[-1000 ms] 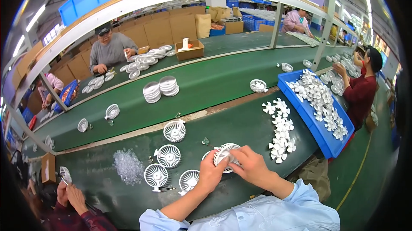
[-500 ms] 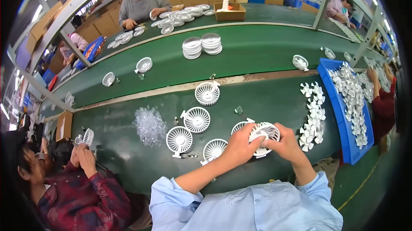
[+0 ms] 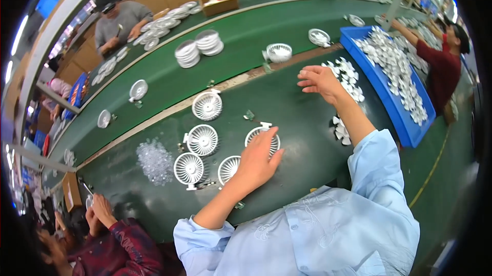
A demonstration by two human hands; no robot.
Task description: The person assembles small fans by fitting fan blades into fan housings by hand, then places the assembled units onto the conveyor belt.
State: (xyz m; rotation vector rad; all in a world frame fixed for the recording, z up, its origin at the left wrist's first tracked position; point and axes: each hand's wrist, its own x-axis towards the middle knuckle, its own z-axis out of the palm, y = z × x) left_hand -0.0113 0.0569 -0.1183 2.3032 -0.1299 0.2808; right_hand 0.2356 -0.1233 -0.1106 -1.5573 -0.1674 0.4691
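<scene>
My left hand [image 3: 258, 162] is open, with its fingers reaching over a round white slatted fan housing [image 3: 272, 145] and partly hiding it. Whether they touch cannot be told. Another fan housing [image 3: 228, 167] lies just left of that hand. Farther right and forward, my right hand [image 3: 319, 82] is raised with fingers apart and nothing in them. White fan blades [image 3: 351, 78] are spread beside it and partly behind its wrist. Beyond that hand, a fan housing [image 3: 280, 53] sits at the near edge of the green conveyor belt [image 3: 241, 65].
A blue tray [image 3: 407, 135] heaped with fan blades stands at the right. Several housings [image 3: 202, 140] and a pile of small clear parts [image 3: 155, 162] lie at left. Stacked white discs [image 3: 187, 54] are on the belt. Co-workers sit at left, across and right.
Both hands have let go of the fan housing and moved apart, the right one forward. A housing now lies on the belt where none was. The view has turned to the right.
</scene>
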